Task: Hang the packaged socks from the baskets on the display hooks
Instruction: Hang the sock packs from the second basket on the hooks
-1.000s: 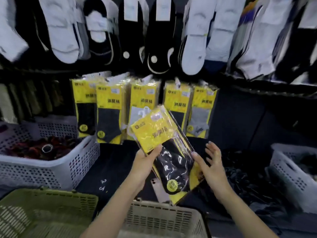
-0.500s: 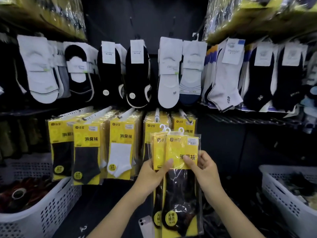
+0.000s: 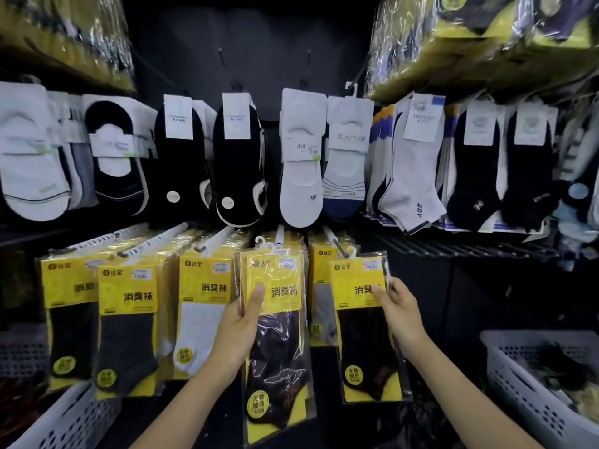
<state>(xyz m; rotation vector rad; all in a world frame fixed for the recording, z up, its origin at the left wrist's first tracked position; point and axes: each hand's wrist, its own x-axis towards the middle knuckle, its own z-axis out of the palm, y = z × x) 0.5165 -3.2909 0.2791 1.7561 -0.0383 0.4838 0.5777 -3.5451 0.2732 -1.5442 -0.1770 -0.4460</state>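
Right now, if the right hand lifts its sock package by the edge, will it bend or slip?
The sock package in the right hand probably stays fairly flat: a yellow card seems to back it. Its clear wrap shines, so it may slip in a loose pinch. It seems light: one edge grip holds it.

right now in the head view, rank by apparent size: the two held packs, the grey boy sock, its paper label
1. Left pack, held by the left hand: looks largest, though maybe only because it is nearer.
2. Right pack, held by the right hand.
3. Grey BOY sock.
4. Paper label.
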